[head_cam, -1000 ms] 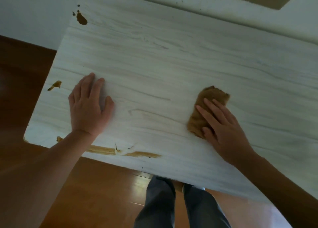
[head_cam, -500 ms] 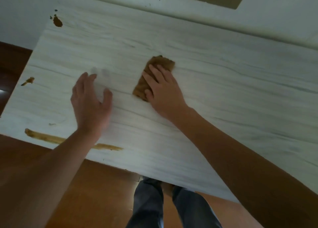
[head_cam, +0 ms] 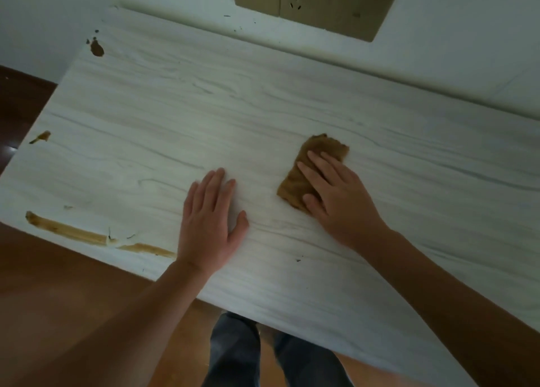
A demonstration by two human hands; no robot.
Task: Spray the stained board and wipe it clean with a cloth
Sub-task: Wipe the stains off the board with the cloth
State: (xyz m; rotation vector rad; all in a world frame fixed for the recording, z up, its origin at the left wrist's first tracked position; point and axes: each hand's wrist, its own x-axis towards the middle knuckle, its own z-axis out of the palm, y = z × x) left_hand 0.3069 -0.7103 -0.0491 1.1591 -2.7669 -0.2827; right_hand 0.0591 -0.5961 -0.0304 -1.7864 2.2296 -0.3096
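Note:
A pale wood-grain board [head_cam: 292, 100] fills most of the view. My right hand [head_cam: 336, 195] presses a folded brown cloth [head_cam: 314, 159] flat on the board right of centre, fingers straight. To its left, my left hand [head_cam: 211, 220] lies flat on the board with its fingers together. Brown stains show on the board: a long streak [head_cam: 73, 233] along the near left edge, a small smear [head_cam: 41, 137] at the left edge and a blot [head_cam: 97, 48] at the far left corner. No spray bottle is in view.
The board butts against a white wall with a beige socket panel [head_cam: 315, 4] at the top. Dark wooden floor [head_cam: 58, 299] lies below and left of the board. My legs in grey trousers [head_cam: 236, 354] stand at the near edge.
My right hand slid the cloth left across the board, then back to the right. My left hand stayed flat, and the view shifted so the stains sit farther left.

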